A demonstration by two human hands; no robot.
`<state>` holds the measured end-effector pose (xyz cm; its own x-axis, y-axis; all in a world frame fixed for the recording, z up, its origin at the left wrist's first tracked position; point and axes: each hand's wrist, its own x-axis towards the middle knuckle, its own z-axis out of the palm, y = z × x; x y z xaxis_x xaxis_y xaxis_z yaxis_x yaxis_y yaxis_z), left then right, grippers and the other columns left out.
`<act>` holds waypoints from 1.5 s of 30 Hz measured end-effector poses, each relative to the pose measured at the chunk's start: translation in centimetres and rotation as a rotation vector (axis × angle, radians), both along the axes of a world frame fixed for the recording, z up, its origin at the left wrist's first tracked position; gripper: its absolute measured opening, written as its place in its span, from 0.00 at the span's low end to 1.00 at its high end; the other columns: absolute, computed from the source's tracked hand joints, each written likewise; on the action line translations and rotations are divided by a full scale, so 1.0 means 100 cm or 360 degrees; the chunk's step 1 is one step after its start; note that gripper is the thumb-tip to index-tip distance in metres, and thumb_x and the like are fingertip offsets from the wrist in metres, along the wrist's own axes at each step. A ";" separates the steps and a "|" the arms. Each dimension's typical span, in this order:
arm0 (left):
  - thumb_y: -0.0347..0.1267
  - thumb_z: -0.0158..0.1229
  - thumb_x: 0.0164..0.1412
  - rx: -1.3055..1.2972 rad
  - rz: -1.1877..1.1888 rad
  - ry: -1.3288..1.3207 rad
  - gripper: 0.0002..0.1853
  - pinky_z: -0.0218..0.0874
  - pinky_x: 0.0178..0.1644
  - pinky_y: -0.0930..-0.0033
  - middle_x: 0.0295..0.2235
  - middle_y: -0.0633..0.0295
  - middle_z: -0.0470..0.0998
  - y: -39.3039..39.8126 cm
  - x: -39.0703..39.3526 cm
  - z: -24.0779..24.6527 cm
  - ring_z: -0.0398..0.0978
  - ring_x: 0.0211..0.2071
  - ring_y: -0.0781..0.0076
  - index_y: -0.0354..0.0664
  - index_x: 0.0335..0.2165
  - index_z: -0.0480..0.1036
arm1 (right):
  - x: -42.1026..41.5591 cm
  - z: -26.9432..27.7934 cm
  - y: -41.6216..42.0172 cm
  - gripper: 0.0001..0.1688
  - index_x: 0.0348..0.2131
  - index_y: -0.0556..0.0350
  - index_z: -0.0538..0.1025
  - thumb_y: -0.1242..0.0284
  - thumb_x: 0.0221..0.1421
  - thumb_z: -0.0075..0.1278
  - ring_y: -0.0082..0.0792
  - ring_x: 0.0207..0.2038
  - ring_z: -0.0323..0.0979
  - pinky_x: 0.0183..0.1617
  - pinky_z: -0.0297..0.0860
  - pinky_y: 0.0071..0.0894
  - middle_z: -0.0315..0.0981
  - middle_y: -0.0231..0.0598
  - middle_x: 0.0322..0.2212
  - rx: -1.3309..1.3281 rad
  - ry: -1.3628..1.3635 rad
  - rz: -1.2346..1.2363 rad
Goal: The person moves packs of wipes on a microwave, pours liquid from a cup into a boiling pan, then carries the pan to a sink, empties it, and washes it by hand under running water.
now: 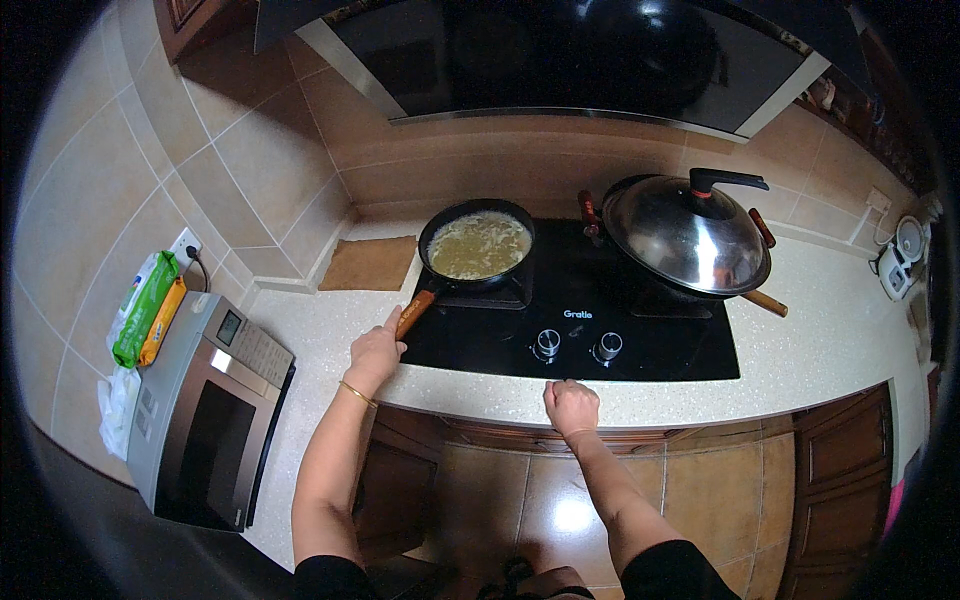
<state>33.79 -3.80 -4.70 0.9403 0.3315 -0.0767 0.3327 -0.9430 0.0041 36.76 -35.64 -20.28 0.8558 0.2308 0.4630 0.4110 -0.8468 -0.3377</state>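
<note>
My left hand (pixel 378 351) is at the wooden handle (pixel 415 313) of a black frying pan (pixel 480 279), one finger lying along the handle. Pale yellowish, bubbly liquid (pixel 480 246) fills much of the pan, which sits over the left burner of a black glass gas hob (pixel 480 349). Loosely curled, my right hand (pixel 573 407) rests at the front edge of the counter, below two hob knobs (pixel 548 343). Its palm side is hidden, and I see nothing held in it. On the right burner stands a wok covered by a domed metal lid (pixel 697 244) with a black handle.
A microwave oven (pixel 217 420) occupies the left counter, with green and orange packets (pixel 154 311) on top. A brown mat (pixel 367 264) lies left of the pan. The range hood (pixel 570 67) overhangs the hob. A white appliance (pixel 896 270) stands far right.
</note>
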 end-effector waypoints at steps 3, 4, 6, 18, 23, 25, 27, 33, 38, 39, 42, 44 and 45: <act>0.37 0.55 0.53 -0.0022 0.0046 0.0024 0.38 0.65 0.42 0.56 0.37 0.49 0.75 0.002 0.000 0.002 0.74 0.37 0.52 0.59 0.60 0.48 | -0.001 0.004 0.000 0.19 0.12 0.53 0.72 0.64 0.50 0.48 0.42 0.19 0.70 0.24 0.67 0.39 0.69 0.41 0.15 0.0006 0.0013 0.0007; 0.38 0.55 0.53 -0.0023 0.0045 0.0014 0.38 0.65 0.42 0.56 0.37 0.49 0.75 0.003 0.001 0.001 0.74 0.37 0.52 0.59 0.60 0.48 | -0.001 0.004 0.000 0.19 0.12 0.53 0.72 0.64 0.50 0.48 0.42 0.19 0.70 0.24 0.67 0.40 0.69 0.41 0.15 0.0007 0.0008 0.0005; 0.38 0.56 0.53 -0.0027 0.0042 -0.0005 0.38 0.65 0.42 0.57 0.37 0.50 0.75 0.004 0.001 0.000 0.75 0.38 0.53 0.59 0.60 0.49 | -0.002 0.003 0.000 0.19 0.12 0.53 0.72 0.64 0.50 0.48 0.43 0.19 0.70 0.24 0.67 0.40 0.69 0.41 0.15 0.0009 0.0002 0.0002; 0.36 0.56 0.51 -0.0079 -0.0012 -0.0045 0.38 0.66 0.41 0.55 0.35 0.48 0.76 0.006 0.001 -0.003 0.75 0.36 0.52 0.57 0.60 0.50 | 0.000 0.000 0.001 0.19 0.12 0.53 0.72 0.64 0.50 0.48 0.43 0.19 0.70 0.25 0.67 0.41 0.68 0.41 0.15 0.0010 -0.0021 0.0002; 0.35 0.56 0.51 -0.0085 -0.0025 -0.0046 0.38 0.66 0.41 0.55 0.34 0.47 0.76 0.001 0.001 -0.004 0.75 0.36 0.52 0.56 0.60 0.50 | -0.001 0.001 0.000 0.19 0.12 0.53 0.72 0.64 0.50 0.48 0.43 0.19 0.70 0.25 0.67 0.40 0.69 0.41 0.15 -0.0002 0.0001 -0.0014; 0.36 0.56 0.51 -0.0080 -0.0025 -0.0045 0.38 0.66 0.41 0.56 0.34 0.47 0.76 0.000 0.000 -0.004 0.75 0.36 0.52 0.56 0.60 0.50 | -0.001 0.002 0.000 0.19 0.12 0.54 0.72 0.64 0.50 0.48 0.43 0.19 0.70 0.25 0.67 0.40 0.69 0.41 0.15 -0.0010 0.0005 -0.0012; 0.36 0.56 0.51 -0.0081 -0.0037 -0.0059 0.39 0.66 0.41 0.56 0.34 0.47 0.76 0.000 -0.001 -0.004 0.75 0.36 0.52 0.56 0.60 0.50 | -0.001 0.003 0.000 0.20 0.11 0.54 0.72 0.64 0.50 0.48 0.43 0.19 0.70 0.25 0.67 0.40 0.69 0.41 0.15 0.0006 0.0001 -0.0006; 0.38 0.58 0.51 -0.0075 -0.0027 -0.0016 0.40 0.66 0.42 0.57 0.34 0.48 0.76 -0.001 -0.003 0.001 0.75 0.37 0.52 0.55 0.60 0.49 | -0.002 0.006 0.001 0.20 0.12 0.54 0.72 0.64 0.50 0.48 0.43 0.19 0.70 0.25 0.67 0.40 0.69 0.42 0.15 0.0000 0.0029 0.0011; 0.41 0.60 0.49 -0.0160 0.0078 -0.0100 0.45 0.62 0.46 0.56 0.44 0.47 0.71 -0.019 -0.008 0.017 0.71 0.42 0.50 0.48 0.61 0.47 | 0.000 0.003 -0.002 0.19 0.12 0.54 0.72 0.64 0.50 0.48 0.42 0.19 0.70 0.25 0.67 0.40 0.69 0.41 0.15 0.0036 0.0004 0.0018; 0.41 0.61 0.48 -0.0190 0.0127 -0.0142 0.46 0.61 0.48 0.55 0.46 0.47 0.70 -0.022 -0.011 0.017 0.70 0.45 0.49 0.46 0.61 0.46 | -0.001 0.001 -0.001 0.19 0.12 0.54 0.72 0.64 0.50 0.47 0.42 0.19 0.70 0.25 0.67 0.39 0.69 0.41 0.15 0.0051 0.0006 0.0037; 0.41 0.61 0.48 0.0323 -0.0214 -0.0850 0.44 0.53 0.55 0.52 0.51 0.47 0.65 -0.030 -0.021 0.006 0.63 0.51 0.48 0.39 0.59 0.51 | -0.001 0.001 0.001 0.19 0.12 0.53 0.72 0.64 0.51 0.47 0.41 0.19 0.70 0.24 0.67 0.39 0.69 0.40 0.15 0.0038 -0.0025 0.0035; 0.41 0.60 0.48 0.0145 -0.0508 -0.1107 0.41 0.49 0.57 0.50 0.52 0.47 0.64 -0.050 -0.025 0.001 0.60 0.54 0.48 0.39 0.57 0.54 | -0.001 -0.001 -0.002 0.19 0.11 0.53 0.71 0.65 0.49 0.49 0.41 0.18 0.70 0.23 0.67 0.38 0.69 0.41 0.15 0.0018 -0.0066 0.0013; 0.41 0.60 0.48 0.0067 -0.0645 -0.1233 0.40 0.46 0.58 0.49 0.53 0.47 0.63 -0.064 -0.029 0.001 0.58 0.55 0.48 0.38 0.56 0.56 | -0.001 0.000 0.000 0.19 0.10 0.53 0.71 0.66 0.49 0.49 0.40 0.17 0.70 0.23 0.67 0.38 0.69 0.41 0.14 0.0018 -0.0089 0.0016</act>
